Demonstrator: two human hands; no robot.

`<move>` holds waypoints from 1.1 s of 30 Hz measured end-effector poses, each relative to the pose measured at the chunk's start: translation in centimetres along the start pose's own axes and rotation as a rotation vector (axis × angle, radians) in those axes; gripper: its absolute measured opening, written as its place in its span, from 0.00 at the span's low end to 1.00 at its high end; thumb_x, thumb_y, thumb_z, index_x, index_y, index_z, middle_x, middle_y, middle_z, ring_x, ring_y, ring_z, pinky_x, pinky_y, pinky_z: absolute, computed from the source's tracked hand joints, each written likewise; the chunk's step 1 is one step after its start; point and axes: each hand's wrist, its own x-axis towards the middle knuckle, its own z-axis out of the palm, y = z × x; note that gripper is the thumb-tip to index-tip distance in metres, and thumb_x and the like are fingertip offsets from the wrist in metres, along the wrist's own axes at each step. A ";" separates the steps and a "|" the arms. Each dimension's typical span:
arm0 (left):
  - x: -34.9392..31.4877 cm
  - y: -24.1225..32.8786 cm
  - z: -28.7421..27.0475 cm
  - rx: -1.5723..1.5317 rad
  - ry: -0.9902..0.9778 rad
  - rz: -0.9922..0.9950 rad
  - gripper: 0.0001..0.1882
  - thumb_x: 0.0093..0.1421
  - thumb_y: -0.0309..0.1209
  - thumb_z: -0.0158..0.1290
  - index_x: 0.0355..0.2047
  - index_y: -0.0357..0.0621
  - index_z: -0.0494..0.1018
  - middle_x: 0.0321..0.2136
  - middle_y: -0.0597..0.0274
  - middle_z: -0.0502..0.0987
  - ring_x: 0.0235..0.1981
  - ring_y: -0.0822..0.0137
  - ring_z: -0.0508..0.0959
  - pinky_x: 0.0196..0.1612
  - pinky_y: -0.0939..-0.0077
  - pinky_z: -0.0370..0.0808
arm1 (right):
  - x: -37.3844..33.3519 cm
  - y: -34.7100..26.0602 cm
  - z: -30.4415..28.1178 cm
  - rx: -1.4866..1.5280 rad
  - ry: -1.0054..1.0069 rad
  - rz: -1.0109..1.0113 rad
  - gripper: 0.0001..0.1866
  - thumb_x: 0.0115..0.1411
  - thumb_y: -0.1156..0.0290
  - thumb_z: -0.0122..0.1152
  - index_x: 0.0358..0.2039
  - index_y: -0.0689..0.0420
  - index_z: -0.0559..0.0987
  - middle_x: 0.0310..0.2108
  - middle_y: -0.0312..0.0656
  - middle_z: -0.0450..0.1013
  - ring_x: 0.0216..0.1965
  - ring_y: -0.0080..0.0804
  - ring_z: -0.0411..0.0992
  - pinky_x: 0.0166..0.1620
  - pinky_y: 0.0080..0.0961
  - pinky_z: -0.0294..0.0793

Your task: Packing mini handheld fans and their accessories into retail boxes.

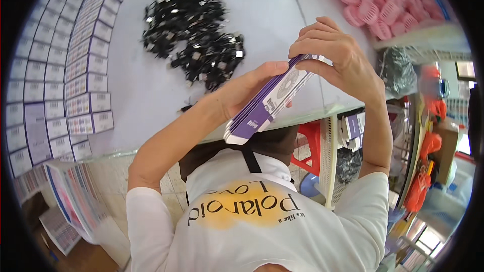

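Both my hands were up at frame centre, on one stack of flat purple-and-white cartons (262, 107). The stack ran on a slant, lower end just left of centre above my lap, upper end toward upper right, over the near edge of the pale table (272, 15).

Left hand (247, 86): came in from the left side, forearm angled up and right, elbow bent out at left. Fingers wrapped round the stack's middle, thumb laid along its upper-left edge, a fingertip showing past the right side. Closed to the stack's thickness, firm hold; most of the left fingers were hidden behind it.

Right hand (339, 56): arched over the upper end, forearm nearly upright at right of frame, wrist bent so the hand pointed left. Thumb against the printed face, index curled on the top edge, only a narrow gap between them with the carton ends in it. Other fingers half bent, bunched above the index. How hard they pressed, could not tell.

Around: heap of black cables (189, 17) at upper centre-left, well apart from my hands; rows of small white boxes (88, 103) along the left; pink plastic pieces (378, 5) upper right; red stool (313, 146) below the table edge, right of centre.
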 end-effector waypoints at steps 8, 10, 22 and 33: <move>6.9 2.3 2.4 0.464 0.105 -0.092 0.26 0.56 0.49 0.54 0.44 0.38 0.72 0.34 0.56 0.78 0.32 0.70 0.78 0.37 0.78 0.76 | -6.6 4.2 -3.1 0.096 -0.051 0.335 0.08 0.48 0.74 0.63 0.30 0.61 0.76 0.25 0.42 0.71 0.30 0.39 0.67 0.38 0.29 0.67; 6.6 3.5 2.5 1.070 0.375 0.406 0.30 0.56 0.47 0.54 0.48 0.33 0.70 0.39 0.49 0.77 0.39 0.62 0.78 0.45 0.73 0.73 | -8.4 6.2 -3.4 0.197 -0.085 0.529 0.09 0.51 0.74 0.61 0.32 0.63 0.77 0.25 0.40 0.72 0.30 0.28 0.69 0.37 0.24 0.69; 14.7 -2.6 3.1 2.242 0.082 0.687 0.55 0.35 0.51 0.66 0.58 0.34 0.55 0.57 0.27 0.52 0.59 0.34 0.52 0.54 0.34 0.55 | -14.0 15.9 1.1 0.360 -0.055 0.850 0.14 0.53 0.68 0.59 0.36 0.65 0.79 0.27 0.38 0.76 0.30 0.22 0.71 0.36 0.20 0.70; 18.9 -0.8 3.7 2.410 -0.101 0.568 0.54 0.31 0.50 0.63 0.58 0.37 0.58 0.47 0.38 0.62 0.52 0.44 0.61 0.48 0.42 0.60 | -22.5 5.7 3.1 0.219 0.724 1.048 0.13 0.58 0.68 0.57 0.41 0.61 0.78 0.36 0.39 0.77 0.37 0.25 0.73 0.45 0.23 0.70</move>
